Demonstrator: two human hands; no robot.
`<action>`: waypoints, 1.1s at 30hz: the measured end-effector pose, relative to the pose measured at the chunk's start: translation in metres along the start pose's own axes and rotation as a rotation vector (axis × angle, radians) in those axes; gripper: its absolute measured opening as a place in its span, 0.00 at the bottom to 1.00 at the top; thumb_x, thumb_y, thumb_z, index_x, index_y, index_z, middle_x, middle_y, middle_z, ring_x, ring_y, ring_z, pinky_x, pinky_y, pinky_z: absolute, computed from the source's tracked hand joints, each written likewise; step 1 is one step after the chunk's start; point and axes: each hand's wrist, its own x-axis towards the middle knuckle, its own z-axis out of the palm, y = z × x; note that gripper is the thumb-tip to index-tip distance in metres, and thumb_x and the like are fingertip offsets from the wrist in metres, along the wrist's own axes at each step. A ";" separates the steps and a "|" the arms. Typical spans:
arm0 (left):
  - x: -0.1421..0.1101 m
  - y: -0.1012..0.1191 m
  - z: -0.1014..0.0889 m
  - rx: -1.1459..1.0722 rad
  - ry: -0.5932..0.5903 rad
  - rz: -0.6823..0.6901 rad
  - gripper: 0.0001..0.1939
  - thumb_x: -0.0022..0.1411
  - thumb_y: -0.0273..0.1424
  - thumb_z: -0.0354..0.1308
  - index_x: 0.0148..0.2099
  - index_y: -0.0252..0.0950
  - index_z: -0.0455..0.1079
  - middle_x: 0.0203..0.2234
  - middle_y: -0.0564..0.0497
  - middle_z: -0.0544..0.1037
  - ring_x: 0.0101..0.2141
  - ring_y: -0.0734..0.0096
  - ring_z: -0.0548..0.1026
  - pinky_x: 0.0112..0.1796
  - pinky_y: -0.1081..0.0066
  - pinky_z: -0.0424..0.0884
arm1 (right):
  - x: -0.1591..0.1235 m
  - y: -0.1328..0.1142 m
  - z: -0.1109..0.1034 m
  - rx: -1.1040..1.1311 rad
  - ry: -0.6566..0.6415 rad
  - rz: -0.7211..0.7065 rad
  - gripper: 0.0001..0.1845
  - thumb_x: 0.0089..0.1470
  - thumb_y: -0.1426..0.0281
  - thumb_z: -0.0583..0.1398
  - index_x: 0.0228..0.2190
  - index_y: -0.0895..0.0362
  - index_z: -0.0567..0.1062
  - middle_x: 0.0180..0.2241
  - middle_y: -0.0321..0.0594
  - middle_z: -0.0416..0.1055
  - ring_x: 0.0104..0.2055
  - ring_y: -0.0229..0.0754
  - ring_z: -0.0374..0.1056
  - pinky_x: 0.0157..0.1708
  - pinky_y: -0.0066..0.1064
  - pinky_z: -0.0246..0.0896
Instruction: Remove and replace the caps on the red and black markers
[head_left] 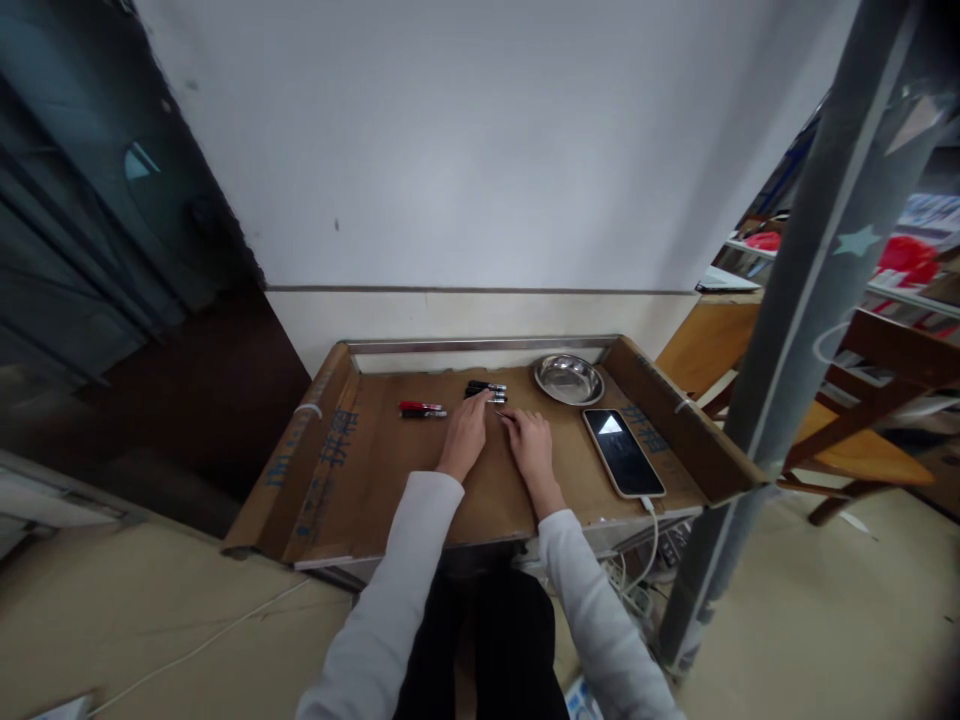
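Observation:
My left hand [466, 432] reaches over the brown cardboard surface [480, 500]. Its fingers are closed together, and the tips are at the near edge of several black pens [486, 386] lying side by side. Whatever those fingers pinch is hidden. Just to the right, my right hand [531, 445] is bent in a pinch, a small dark tip showing at its thumb and forefinger; what it belongs to is too small to make out. A red pen [418, 405] and a black pen [421, 414] lie left of my left hand.
A round metal dish [568, 380] stands at the back right. Near the right edge lies a phone [624, 452] with a white cable [654, 540]. Raised cardboard flaps [679, 425] border both sides. A grey post [795, 330] and wooden chair [855, 440] are on the right.

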 end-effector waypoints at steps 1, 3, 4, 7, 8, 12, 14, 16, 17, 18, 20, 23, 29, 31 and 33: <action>0.000 0.000 0.001 0.049 -0.006 0.003 0.21 0.63 0.22 0.40 0.57 0.37 0.55 0.54 0.45 0.65 0.54 0.66 0.62 0.52 0.62 0.59 | 0.000 0.001 0.000 -0.015 0.012 0.024 0.13 0.59 0.67 0.50 0.38 0.54 0.73 0.35 0.41 0.72 0.38 0.43 0.62 0.37 0.31 0.48; 0.000 0.000 0.001 0.135 -0.027 -0.010 0.21 0.63 0.22 0.41 0.58 0.36 0.54 0.55 0.44 0.63 0.56 0.64 0.59 0.53 0.60 0.57 | -0.001 0.002 -0.001 -0.062 0.041 0.072 0.13 0.59 0.67 0.50 0.38 0.54 0.73 0.34 0.41 0.72 0.37 0.43 0.62 0.36 0.32 0.47; -0.001 0.000 0.001 0.170 -0.039 -0.021 0.20 0.63 0.23 0.42 0.57 0.36 0.55 0.53 0.44 0.65 0.55 0.63 0.60 0.52 0.60 0.58 | -0.001 0.002 -0.002 -0.090 0.059 0.099 0.13 0.59 0.68 0.50 0.37 0.54 0.73 0.34 0.42 0.72 0.37 0.43 0.61 0.36 0.32 0.47; -0.002 0.004 -0.001 0.251 -0.071 -0.034 0.14 0.63 0.29 0.47 0.51 0.38 0.62 0.46 0.46 0.70 0.50 0.61 0.63 0.48 0.60 0.59 | -0.004 0.003 -0.005 -0.162 0.110 0.178 0.13 0.59 0.69 0.50 0.37 0.55 0.73 0.33 0.44 0.71 0.36 0.44 0.61 0.35 0.33 0.46; -0.002 0.005 -0.002 0.268 -0.083 -0.033 0.12 0.63 0.31 0.48 0.49 0.39 0.64 0.43 0.46 0.70 0.48 0.60 0.64 0.46 0.60 0.59 | -0.004 0.004 -0.005 -0.179 0.120 0.198 0.13 0.59 0.69 0.50 0.37 0.55 0.73 0.33 0.45 0.71 0.36 0.44 0.60 0.35 0.33 0.46; -0.005 0.007 -0.006 0.256 -0.108 -0.033 0.10 0.63 0.33 0.48 0.45 0.40 0.67 0.39 0.48 0.70 0.43 0.64 0.66 0.43 0.63 0.59 | -0.006 0.004 -0.006 -0.182 0.125 0.187 0.14 0.59 0.70 0.49 0.37 0.55 0.74 0.33 0.46 0.71 0.37 0.45 0.61 0.36 0.34 0.47; -0.005 0.008 -0.007 0.240 -0.097 -0.043 0.10 0.64 0.33 0.48 0.46 0.40 0.66 0.39 0.49 0.70 0.42 0.66 0.67 0.43 0.65 0.58 | -0.005 0.004 -0.006 -0.137 0.119 0.133 0.14 0.59 0.69 0.49 0.37 0.54 0.74 0.33 0.44 0.71 0.37 0.44 0.61 0.38 0.34 0.48; -0.006 0.008 -0.008 0.230 -0.079 -0.048 0.10 0.64 0.32 0.47 0.46 0.40 0.66 0.39 0.49 0.70 0.42 0.67 0.68 0.42 0.66 0.58 | -0.004 0.002 -0.006 -0.083 0.115 0.079 0.14 0.59 0.69 0.49 0.38 0.54 0.73 0.34 0.43 0.72 0.38 0.44 0.62 0.40 0.35 0.49; -0.006 0.008 -0.008 0.222 -0.070 -0.046 0.10 0.64 0.32 0.47 0.46 0.41 0.66 0.40 0.50 0.70 0.42 0.67 0.68 0.42 0.66 0.58 | -0.004 0.001 -0.006 -0.057 0.113 0.053 0.14 0.59 0.69 0.48 0.38 0.54 0.73 0.35 0.43 0.72 0.38 0.44 0.63 0.41 0.35 0.50; -0.006 0.008 -0.009 0.213 -0.061 -0.043 0.11 0.65 0.32 0.46 0.46 0.41 0.66 0.40 0.50 0.71 0.42 0.67 0.68 0.42 0.67 0.58 | -0.004 -0.001 -0.006 -0.030 0.109 0.023 0.15 0.59 0.69 0.48 0.40 0.55 0.72 0.36 0.43 0.72 0.39 0.44 0.63 0.41 0.35 0.51; -0.006 0.009 -0.012 0.191 -0.045 -0.042 0.11 0.65 0.31 0.44 0.47 0.40 0.65 0.40 0.49 0.72 0.43 0.67 0.68 0.42 0.67 0.57 | -0.004 -0.005 -0.006 0.032 0.073 -0.068 0.17 0.59 0.71 0.47 0.47 0.56 0.68 0.39 0.45 0.72 0.40 0.44 0.64 0.43 0.36 0.53; -0.011 0.009 -0.023 0.164 0.005 -0.073 0.12 0.65 0.31 0.44 0.47 0.39 0.65 0.41 0.49 0.73 0.42 0.67 0.69 0.42 0.66 0.57 | -0.005 -0.010 -0.007 0.143 -0.010 -0.233 0.27 0.56 0.73 0.47 0.58 0.58 0.53 0.46 0.47 0.68 0.45 0.44 0.62 0.45 0.36 0.55; -0.036 -0.003 -0.054 0.248 0.149 -0.304 0.10 0.63 0.33 0.48 0.45 0.42 0.67 0.41 0.49 0.74 0.43 0.62 0.67 0.42 0.63 0.56 | 0.005 0.002 -0.004 0.058 0.043 -0.134 0.21 0.54 0.76 0.48 0.49 0.56 0.67 0.51 0.46 0.63 0.49 0.46 0.58 0.49 0.38 0.53; -0.043 -0.009 -0.059 0.305 0.131 -0.381 0.09 0.62 0.34 0.50 0.43 0.42 0.69 0.40 0.47 0.74 0.43 0.59 0.65 0.41 0.61 0.57 | 0.012 0.008 -0.002 -0.025 0.032 -0.088 0.19 0.53 0.76 0.49 0.46 0.56 0.70 0.48 0.47 0.64 0.48 0.47 0.58 0.48 0.38 0.53; -0.046 -0.014 -0.059 0.353 0.129 -0.451 0.09 0.61 0.34 0.51 0.41 0.42 0.71 0.40 0.45 0.72 0.42 0.56 0.63 0.40 0.60 0.58 | 0.018 0.011 0.001 -0.095 0.004 -0.078 0.19 0.52 0.76 0.51 0.46 0.55 0.70 0.46 0.47 0.64 0.47 0.47 0.57 0.46 0.38 0.53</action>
